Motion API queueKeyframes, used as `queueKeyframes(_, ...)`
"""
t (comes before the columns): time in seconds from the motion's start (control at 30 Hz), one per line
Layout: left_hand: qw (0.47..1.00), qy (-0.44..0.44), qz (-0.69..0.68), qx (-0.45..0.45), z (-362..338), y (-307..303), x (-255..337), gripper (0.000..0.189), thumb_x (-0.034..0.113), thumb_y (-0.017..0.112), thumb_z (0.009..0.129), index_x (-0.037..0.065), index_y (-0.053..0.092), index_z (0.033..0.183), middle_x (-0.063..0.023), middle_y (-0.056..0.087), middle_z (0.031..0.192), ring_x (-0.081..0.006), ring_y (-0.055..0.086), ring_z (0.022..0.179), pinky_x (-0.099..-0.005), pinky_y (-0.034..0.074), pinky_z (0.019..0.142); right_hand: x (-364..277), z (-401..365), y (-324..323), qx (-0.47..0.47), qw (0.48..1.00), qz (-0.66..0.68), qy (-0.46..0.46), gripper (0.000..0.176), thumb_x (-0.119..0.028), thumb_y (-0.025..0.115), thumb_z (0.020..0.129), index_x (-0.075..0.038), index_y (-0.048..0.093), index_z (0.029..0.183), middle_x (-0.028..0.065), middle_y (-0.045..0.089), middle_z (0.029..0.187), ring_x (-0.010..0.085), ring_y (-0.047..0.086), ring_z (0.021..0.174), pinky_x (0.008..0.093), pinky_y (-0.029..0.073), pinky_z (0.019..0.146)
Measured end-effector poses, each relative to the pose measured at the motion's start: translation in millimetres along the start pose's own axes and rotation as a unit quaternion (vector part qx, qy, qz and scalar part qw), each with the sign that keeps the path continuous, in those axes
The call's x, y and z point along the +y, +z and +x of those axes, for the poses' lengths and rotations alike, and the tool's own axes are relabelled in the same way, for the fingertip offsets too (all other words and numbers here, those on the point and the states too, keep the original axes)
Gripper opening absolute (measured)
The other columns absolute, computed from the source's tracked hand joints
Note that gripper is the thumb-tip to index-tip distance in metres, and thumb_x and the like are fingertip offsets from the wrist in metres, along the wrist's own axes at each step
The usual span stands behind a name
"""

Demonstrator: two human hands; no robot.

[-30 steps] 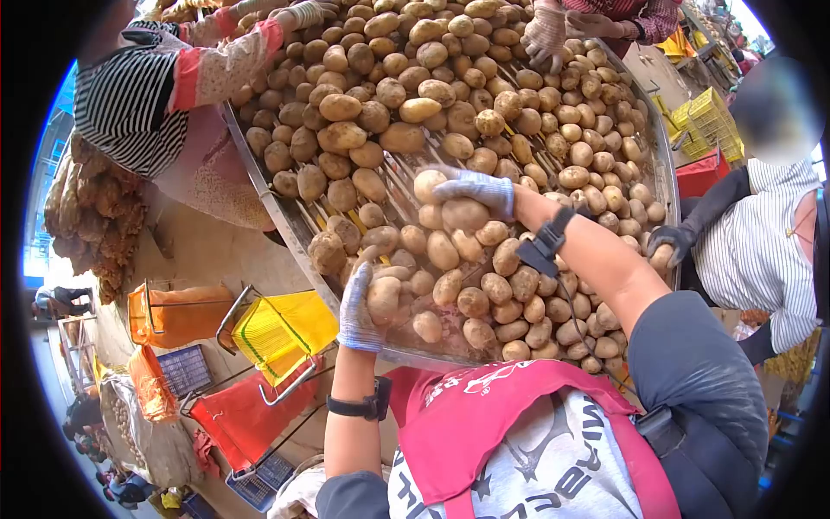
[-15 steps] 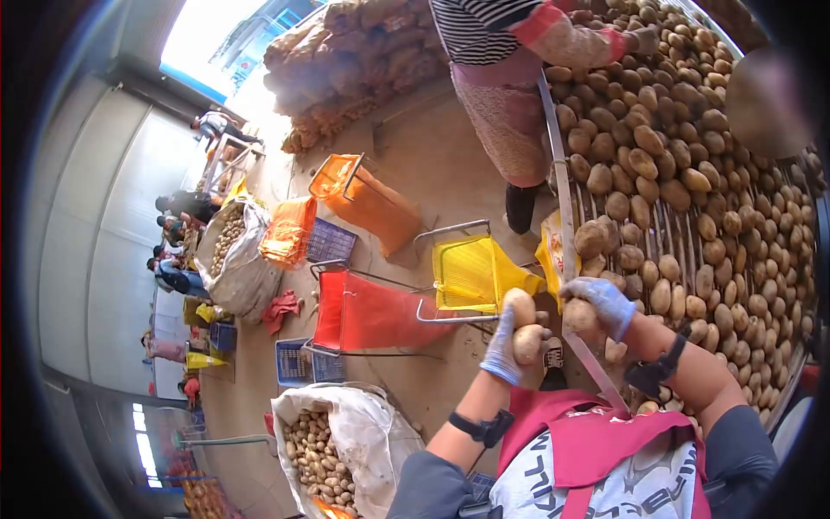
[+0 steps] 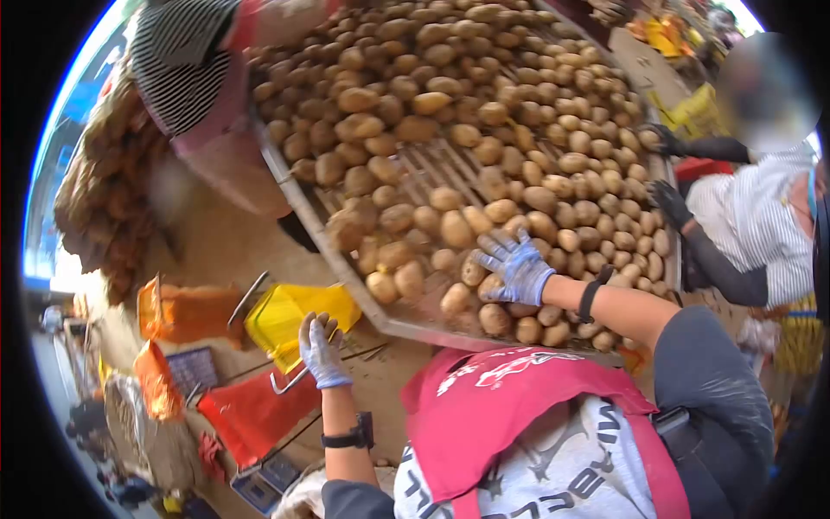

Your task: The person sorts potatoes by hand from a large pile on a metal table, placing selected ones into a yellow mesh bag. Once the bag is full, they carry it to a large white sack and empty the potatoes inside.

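Observation:
Gloved and partly curled, my left hand [image 3: 323, 353] is beside the yellow mesh bag [image 3: 290, 322] on its metal frame, with no potato visible in it. My right hand [image 3: 519, 272], also gloved, lies with fingers spread on potatoes [image 3: 456, 229] near the close edge of the sorting table [image 3: 415, 331]. Potatoes cover much of the slatted surface, and bare slats show near the middle.
A person in a striped top [image 3: 186, 86] stands at the table's left side. Across on the right, a co-worker's dark-gloved hands [image 3: 670, 203] rest at the edge. Orange [image 3: 194, 313] and red bags [image 3: 259, 413] stand at lower left, near stacked sacks [image 3: 112, 199].
The view has swung right toward the table. Both hands held potatoes earlier; now my left hand shows none and my right hand is spread over the pile. The co-worker's hands on the right have come into view.

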State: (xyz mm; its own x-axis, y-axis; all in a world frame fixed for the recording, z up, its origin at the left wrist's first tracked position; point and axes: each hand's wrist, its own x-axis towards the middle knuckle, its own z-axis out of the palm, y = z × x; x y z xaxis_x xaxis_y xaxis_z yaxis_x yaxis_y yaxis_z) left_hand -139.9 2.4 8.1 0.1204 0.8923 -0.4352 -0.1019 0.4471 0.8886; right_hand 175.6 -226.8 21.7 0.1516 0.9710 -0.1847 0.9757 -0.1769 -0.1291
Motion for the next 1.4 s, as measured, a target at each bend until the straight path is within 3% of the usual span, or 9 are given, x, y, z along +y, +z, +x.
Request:
queueKeyframes(0.13, 0.944, 0.138, 0.213, -0.21, -40, 80, -4, 0.017, 0.01, 0.054, 0.09, 0.0, 0.059, 0.102, -0.0081, 0.061, 0.092, -0.0115, 0.059, 0.082, -0.026, 0.049, 0.069, 29, -63, 12, 0.005, 0.998, 0.021, 0.064, 0.067, -0.056, 0.056, 0.077, -0.026, 0.041, 0.135, 0.0125, 0.03, 0.145, 0.0325, 0.024, 0.135, 0.0575, 0.014, 0.108)
queueKeyframes(0.23, 0.754, 0.401, 0.429, -0.296, -52, 125, 3, 0.021, 0.014, 0.06, 0.084, 0.004, 0.061, 0.102, -0.011, 0.062, 0.091, -0.0237, 0.062, 0.079, -0.0324, 0.049, 0.069, 59, -96, 31, 0.053, 0.994, 0.039, 0.087, 0.062, -0.053, 0.059, 0.077, -0.026, 0.046, 0.131, 0.0144, 0.031, 0.143, 0.0329, 0.025, 0.134, 0.0521, 0.018, 0.109)
queueKeyframes(0.5, 0.494, 0.29, 0.766, -0.291, -57, 276, -37, 0.058, 0.031, 0.067, 0.076, 0.017, 0.044, 0.128, -0.0198, 0.045, 0.12, -0.0364, 0.055, 0.103, -0.044, 0.05, 0.081, 36, -79, -2, 0.166, 0.977, 0.067, 0.12, 0.044, -0.032, 0.064, 0.076, -0.02, 0.057, 0.118, 0.015, 0.046, 0.129, 0.0334, 0.047, 0.113, 0.045, 0.037, 0.095)
queueKeyframes(0.7, 0.706, 0.401, 0.496, -0.308, -6, 241, -77, 0.043, 0.016, 0.058, 0.074, 0.012, 0.055, 0.116, -0.019, 0.051, 0.113, -0.0301, 0.057, 0.091, -0.0398, 0.05, 0.078, -18, -27, 12, 0.083, 0.976, 0.1, 0.172, 0.051, -0.045, 0.055, 0.079, -0.014, 0.057, 0.118, 0.0169, 0.043, 0.132, 0.0354, 0.038, 0.123, 0.0461, 0.028, 0.103)
queueKeyframes(0.77, 0.946, -0.062, 0.087, -0.306, -9, 221, -60, 0.032, 0.017, 0.056, 0.076, 0.01, 0.057, 0.108, -0.0103, 0.056, 0.089, -0.0217, 0.058, 0.067, -0.0334, 0.052, 0.058, -21, -30, 7, 0.093, 0.971, 0.173, 0.134, 0.049, -0.044, 0.058, 0.077, -0.014, 0.059, 0.116, 0.0178, 0.044, 0.131, 0.0362, 0.04, 0.122, 0.0475, 0.03, 0.101)
queueKeyframes(0.87, 0.911, -0.329, -0.1, -0.226, -40, 180, -21, 0.029, 0.022, 0.058, 0.079, 0.011, 0.052, 0.104, -0.0116, 0.059, 0.093, -0.0269, 0.062, 0.074, -0.0397, 0.055, 0.061, -4, -64, 12, 0.2, 0.963, 0.164, 0.08, 0.048, -0.041, 0.063, 0.074, -0.015, 0.06, 0.114, 0.0192, 0.045, 0.129, 0.0369, 0.044, 0.118, 0.049, 0.033, 0.1)
queueKeyframes(1.17, 0.901, -0.165, 0.1, -0.389, -100, 211, -70, 0.047, 0.02, 0.059, 0.082, 0.007, 0.045, 0.125, -0.015, 0.062, 0.101, -0.0298, 0.063, 0.079, -0.0393, 0.054, 0.07, 74, -44, 20, 0.122, 0.952, 0.084, 0.268, 0.059, -0.042, 0.065, 0.073, -0.021, 0.05, 0.126, 0.0222, 0.023, 0.144, 0.0373, 0.022, 0.133, 0.0486, 0.021, 0.106)
queueKeyframes(1.27, 0.69, 0.203, 0.545, -0.432, -123, 263, -31, 0.057, 0.021, 0.064, 0.078, 0.009, 0.042, 0.129, -0.0201, 0.062, 0.099, -0.0355, 0.063, 0.077, -0.0427, 0.052, 0.073, 76, -55, 5, 0.011, 0.978, 0.046, 0.203, 0.046, -0.035, 0.066, 0.073, -0.018, 0.059, 0.115, 0.0226, 0.024, 0.145, 0.0383, 0.025, 0.132, 0.0487, 0.025, 0.105)
queueKeyframes(1.4, 0.478, 0.229, 0.72, -0.449, -115, 326, -64, 0.07, 0.043, 0.062, 0.077, 0.011, 0.037, 0.134, -0.0249, 0.053, 0.119, -0.0389, 0.056, 0.106, -0.0456, 0.046, 0.089, 86, -29, 21, 0.048, 0.968, 0.05, 0.241, 0.031, -0.026, 0.062, 0.075, -0.011, 0.067, 0.102, 0.0233, 0.035, 0.139, 0.0391, 0.036, 0.126, 0.0474, 0.038, 0.097)
